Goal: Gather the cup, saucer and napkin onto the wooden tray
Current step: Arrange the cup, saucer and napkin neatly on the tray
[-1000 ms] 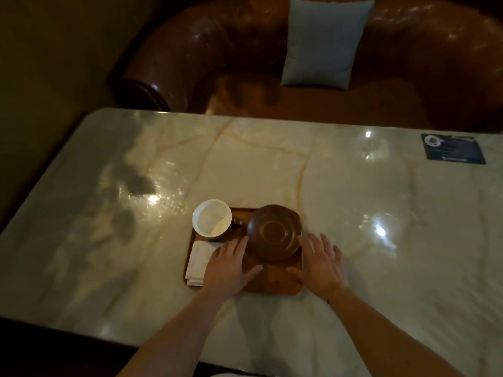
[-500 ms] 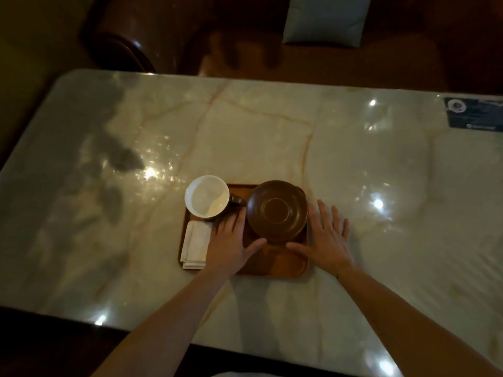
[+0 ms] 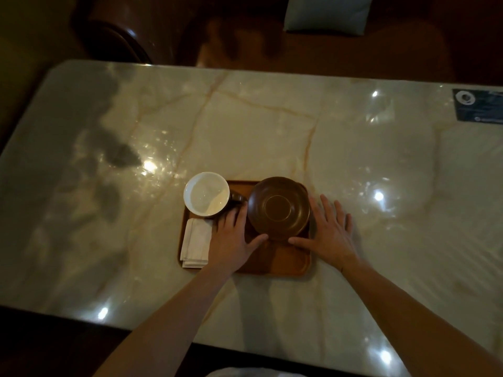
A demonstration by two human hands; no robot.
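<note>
On the wooden tray (image 3: 283, 261) sit cup (image 3: 206, 193), saucer (image 3: 279, 208) and napkin (image 3: 196, 242), seemingly all gathered, while left hand (image 3: 234, 238) and right hand (image 3: 330, 231) lie spread, gripping nothing.

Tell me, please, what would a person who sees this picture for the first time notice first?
Probably the two bare hands, the left hand and the right hand, lying flat on either side of a brown saucer on the wooden tray. The white-lined cup stands at the tray's far left corner, with a folded napkin just in front of it. All this sits on a glossy marble table with bright light spots.
</note>
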